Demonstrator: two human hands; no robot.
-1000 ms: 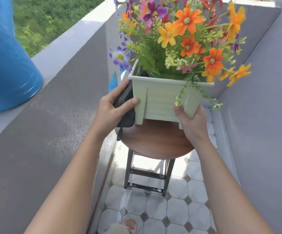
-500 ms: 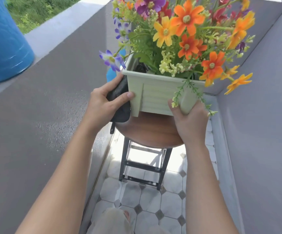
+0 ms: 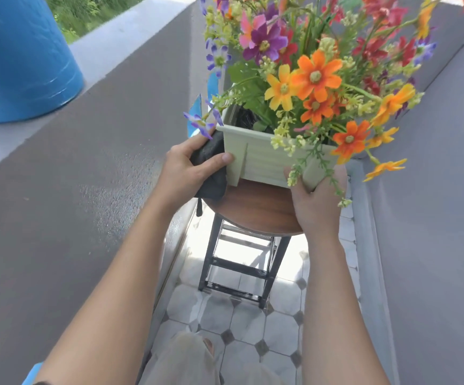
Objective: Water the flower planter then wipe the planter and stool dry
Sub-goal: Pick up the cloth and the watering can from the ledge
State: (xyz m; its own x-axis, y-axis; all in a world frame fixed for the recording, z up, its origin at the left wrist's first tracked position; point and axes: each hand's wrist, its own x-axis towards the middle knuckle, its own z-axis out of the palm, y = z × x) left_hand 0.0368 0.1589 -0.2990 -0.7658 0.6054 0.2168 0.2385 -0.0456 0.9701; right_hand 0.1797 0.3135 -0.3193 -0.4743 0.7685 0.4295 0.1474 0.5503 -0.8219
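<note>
A pale green planter point(image 3: 264, 162) full of orange, yellow and purple flowers point(image 3: 311, 79) stands on a round wooden stool point(image 3: 255, 209) with black legs. My left hand point(image 3: 189, 168) presses a dark grey cloth point(image 3: 211, 173) against the planter's left side, thumb on the front corner. My right hand point(image 3: 314, 198) grips the planter's front right corner from below. The planter's far sides are hidden by flowers.
A blue watering can point(image 3: 22, 59) stands on the grey balcony ledge point(image 3: 119, 43) at upper left. A dark parapet wall point(image 3: 67, 190) runs along the left and a grey wall point(image 3: 433, 218) on the right. The tiled floor point(image 3: 253, 323) lies below the stool.
The view has shifted, so planter and stool sit further right and lower. Both hands keep their grips; the cloth stays against the planter's left side.
</note>
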